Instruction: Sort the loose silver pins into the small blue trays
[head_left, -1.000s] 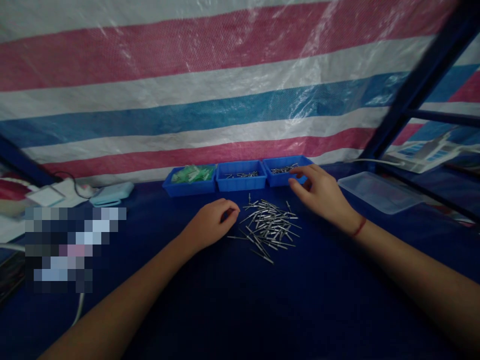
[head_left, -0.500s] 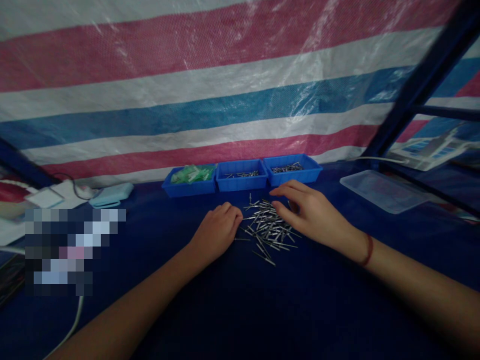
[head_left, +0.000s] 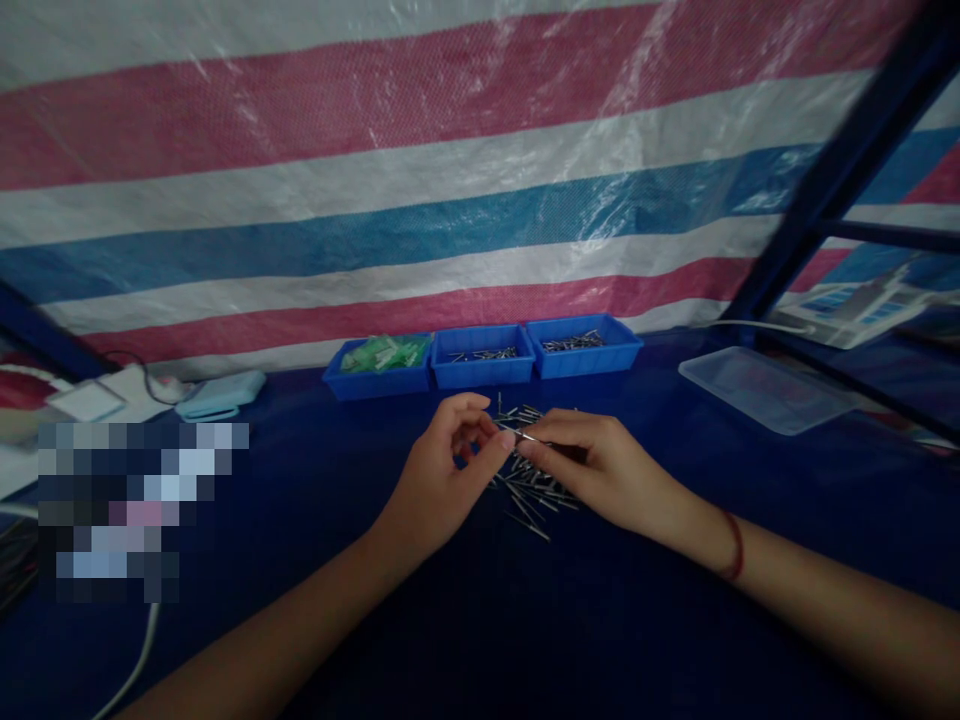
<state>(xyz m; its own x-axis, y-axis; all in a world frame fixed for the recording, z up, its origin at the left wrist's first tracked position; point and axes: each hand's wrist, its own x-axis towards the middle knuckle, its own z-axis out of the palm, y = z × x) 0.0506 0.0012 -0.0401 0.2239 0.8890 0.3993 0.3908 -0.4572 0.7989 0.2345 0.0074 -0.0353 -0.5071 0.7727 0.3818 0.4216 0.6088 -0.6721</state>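
Over a loose pile of thin silver rivets (head_left: 536, 490) on the dark blue table, both hands meet. My right hand (head_left: 607, 465) pinches a single rivet (head_left: 527, 436) between thumb and fingertips. My left hand (head_left: 454, 470) has its thumb against the left end of that rivet, its fingers curled behind; whether it grips more is hidden. Behind the pile stand a blue bin with green bags (head_left: 382, 355), a middle blue bin with some rivets (head_left: 484, 368) and a right blue bin with more rivets (head_left: 585, 345).
A clear plastic lid (head_left: 765, 390) lies at the right. On the left are a light blue case (head_left: 221, 396), a white box (head_left: 86, 402), a white cable (head_left: 150, 650) and a blurred-out item. A striped sheet (head_left: 420, 240) hangs behind, beside a dark frame.
My right hand has moved left and down and closed on a rivet. My left hand has turned, raised its fingers and come to the rivet's left end.
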